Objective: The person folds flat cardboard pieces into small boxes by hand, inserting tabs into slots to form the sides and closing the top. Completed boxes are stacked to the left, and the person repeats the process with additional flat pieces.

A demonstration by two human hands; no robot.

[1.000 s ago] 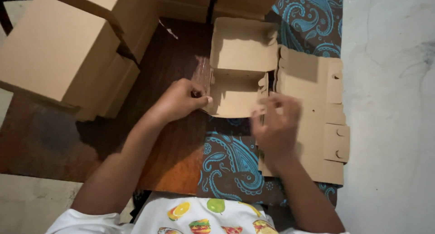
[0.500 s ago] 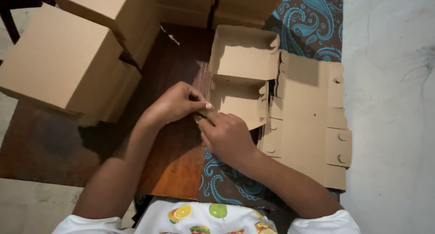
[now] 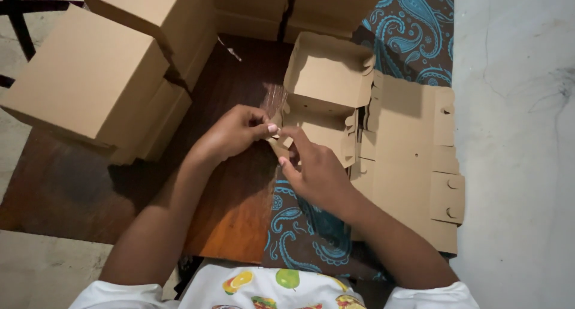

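Fingers: we record both sets closed in a pinch on one item, a small brown cardboard side flap (image 3: pixel 280 142) at the lower left corner of a half-folded brown cardboard box (image 3: pixel 326 93), just left of centre frame.

Left hand (image 3: pixel 230 132): thumb and forefinger tips meet on the flap from its left side; the other fingers are curled under.

Right hand (image 3: pixel 317 171): forefinger laid along the flap from the right, thumb below it, so the flap sits between the two hands' fingertips, touching both.

Half-folded box: upper centre of the frame, its raised tray section open upward, its nearer panel sloping down toward the hands.

Flat brown die-cut cardboard sheets (image 3: pixel 413 171): a stack with tabs and slots, right of centre, touching the box's right edge and partly under the right wrist.

Assembled plain brown cardboard boxes (image 3: pixel 90 75): stacked at upper left, more along the top edge.

Dark reddish wooden board (image 3: pixel 233 207): under the left forearm.

Blue and brown paisley cloth (image 3: pixel 419 27): upper right and lower centre.

Pale grey concrete floor (image 3: pixel 515 135): right side of the frame.

White shirt with printed fruit shapes (image 3: pixel 281 285): bottom edge.
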